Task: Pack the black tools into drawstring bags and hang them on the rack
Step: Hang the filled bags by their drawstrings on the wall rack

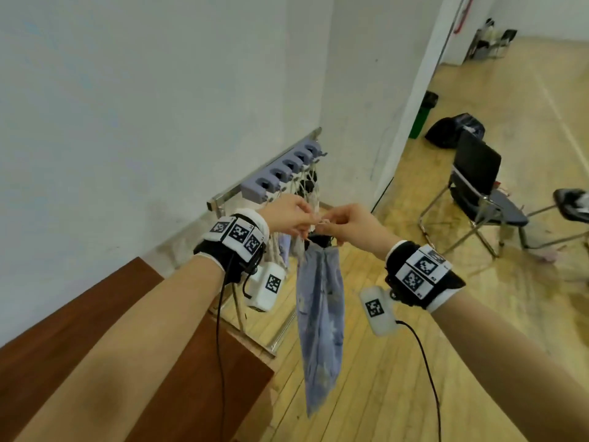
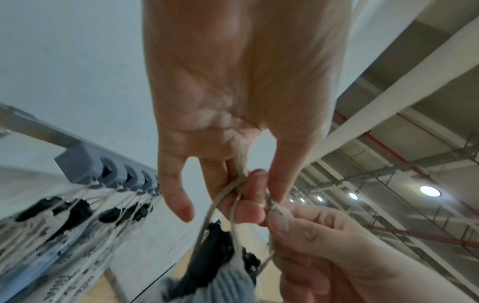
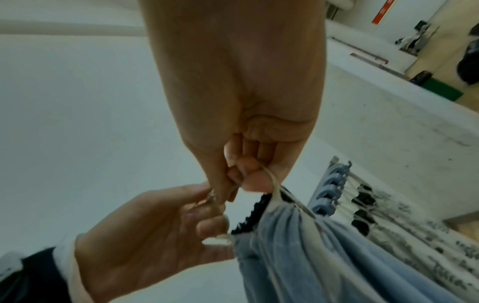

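A pale blue drawstring bag (image 1: 320,317) hangs in the air below both hands, with a black tool (image 2: 210,252) sticking out of its gathered mouth. My left hand (image 1: 291,215) pinches the beige drawstring (image 2: 238,170) between thumb and fingers. My right hand (image 1: 342,223) pinches the same cord (image 3: 272,182) from the other side, fingers curled tight. The two hands nearly touch above the bag (image 3: 298,246). Just behind them runs the metal rack (image 1: 287,161) with grey-blue hooks (image 2: 108,172), where several filled bags (image 2: 64,215) hang by their cords.
A brown wooden table (image 1: 95,330) lies under my left forearm. A white wall (image 1: 143,106) backs the rack. On the wooden floor to the right stand a black folding chair (image 1: 475,186), a black bag (image 1: 452,130) and a green bin (image 1: 420,119).
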A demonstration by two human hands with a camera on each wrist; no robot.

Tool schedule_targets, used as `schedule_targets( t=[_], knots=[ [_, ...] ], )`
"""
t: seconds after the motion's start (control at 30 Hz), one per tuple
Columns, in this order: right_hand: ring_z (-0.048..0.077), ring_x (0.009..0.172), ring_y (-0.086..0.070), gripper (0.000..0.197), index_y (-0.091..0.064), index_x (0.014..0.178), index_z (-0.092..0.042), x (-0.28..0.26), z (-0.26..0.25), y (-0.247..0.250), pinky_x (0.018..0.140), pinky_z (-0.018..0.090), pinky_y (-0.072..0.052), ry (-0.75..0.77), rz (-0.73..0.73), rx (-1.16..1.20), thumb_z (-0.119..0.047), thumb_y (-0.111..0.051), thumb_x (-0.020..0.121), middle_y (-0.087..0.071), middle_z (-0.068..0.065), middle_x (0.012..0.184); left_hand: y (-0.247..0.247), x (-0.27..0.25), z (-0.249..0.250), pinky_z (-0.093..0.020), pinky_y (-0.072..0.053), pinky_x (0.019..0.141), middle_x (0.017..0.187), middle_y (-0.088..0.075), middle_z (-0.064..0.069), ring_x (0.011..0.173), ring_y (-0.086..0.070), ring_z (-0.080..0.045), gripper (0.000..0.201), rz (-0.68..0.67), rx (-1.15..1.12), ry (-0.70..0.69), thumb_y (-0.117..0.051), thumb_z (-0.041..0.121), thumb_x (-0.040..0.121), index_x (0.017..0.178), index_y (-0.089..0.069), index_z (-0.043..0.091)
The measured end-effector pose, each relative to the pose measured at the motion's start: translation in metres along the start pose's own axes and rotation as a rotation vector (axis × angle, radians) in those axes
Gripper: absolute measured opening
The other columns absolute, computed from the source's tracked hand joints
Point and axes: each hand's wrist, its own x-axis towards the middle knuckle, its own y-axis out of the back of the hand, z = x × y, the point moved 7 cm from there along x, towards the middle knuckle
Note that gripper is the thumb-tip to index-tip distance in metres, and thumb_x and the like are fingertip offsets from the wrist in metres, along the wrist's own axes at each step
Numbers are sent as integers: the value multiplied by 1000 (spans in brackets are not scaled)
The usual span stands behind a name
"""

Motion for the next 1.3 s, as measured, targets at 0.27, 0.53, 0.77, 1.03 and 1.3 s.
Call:
schedule_targets(
  t=[0.27,0.53,0.77,1.03,1.3],
  knots=[
    [5,60,-51,13,-66,75,-17,77,107,56,61,18,-41,-41,-17,-76,-19,-71,87,-59,-3,69,-48,136,-17,-31,-52,84,76,-68,-5,78,-65,-14,5,-250,119,43,-66,18,88,83,-66,16],
    [-2,61,-57,17,-69,101,-1,207,162,122,57,7,-41,-162,-129,-118,-15,-64,92,-62,-5,71,-23,289,-8,-5,-38,47,68,-67,0,45,-56,9,18,-222,137,-14,-62,5,89,105,-64,-4],
    [27,89,-63,13,-67,96,-7,342,201,167,79,32,-48,-134,-10,-212,-15,-57,95,-69,10,91,18,414,-7,-35,-54,81,90,-68,-20,89,-66,-28,15,103,23,28,-62,-2,84,97,-62,3],
    [10,68,-53,10,-62,93,-7,492,254,183,62,9,-42,-43,-244,-164,-8,-53,97,-57,-2,74,61,543,-53,-36,-50,85,97,-65,-9,93,-60,-23,35,262,-32,204,-72,8,80,106,-50,6],
    [10,73,-53,17,-65,103,-3,579,286,153,63,13,-42,33,-508,-183,-12,-51,98,-58,1,82,82,586,-105,-26,-35,52,72,-49,-8,63,-47,-19,25,549,-22,540,-62,6,83,101,-45,-1]
  ],
)
